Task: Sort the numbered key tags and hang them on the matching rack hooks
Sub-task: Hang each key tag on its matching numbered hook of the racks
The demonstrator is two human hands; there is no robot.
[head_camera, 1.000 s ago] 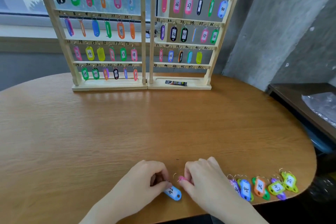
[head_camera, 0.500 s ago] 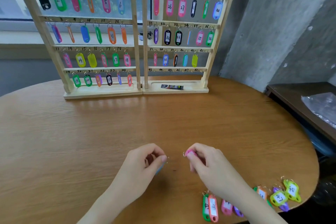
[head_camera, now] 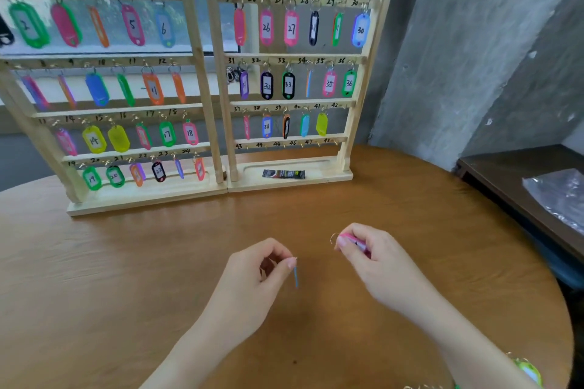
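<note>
left hand [head_camera: 252,275]: raised over the table [head_camera: 126,262], thumb and forefinger pinching the ring end of a blue tag [head_camera: 296,276], which hangs edge-on so its number cannot be read
right hand [head_camera: 369,254]: also raised, well apart from the left, fingers curled round a pink tag [head_camera: 355,240] with its ring [head_camera: 334,238] sticking out past the fingertips; number hidden
rack [head_camera: 218,88]: two wooden frames at the far side of the table, most hooks filled; hook 42 and the bottom right row [head_camera: 284,144], marked 43 to 48, look bare
spare tags [head_camera: 529,371]: a green one and others at the near right table edge, mostly cut off by the frame
risk, wrong hook: neither number faces the camera, so a tag could go on a mismatched hook unless each is turned and read first
risk, drop: the blue tag hangs from a light pinch on a thin ring; a reach across the table could shake it loose, and it might slide off the edge
risk, missed hook: the free hooks are small, low and close together, so the ring may catch the neighbour or slip off if released early
risk, knocked tags: reaching into the bottom row passes just under the 37 to 41 tags [head_camera: 284,126], and a wrist could brush them off or nudge the light rack
risk, two at once: both hands are loaded, so neither can steady the rack or a hook
</note>
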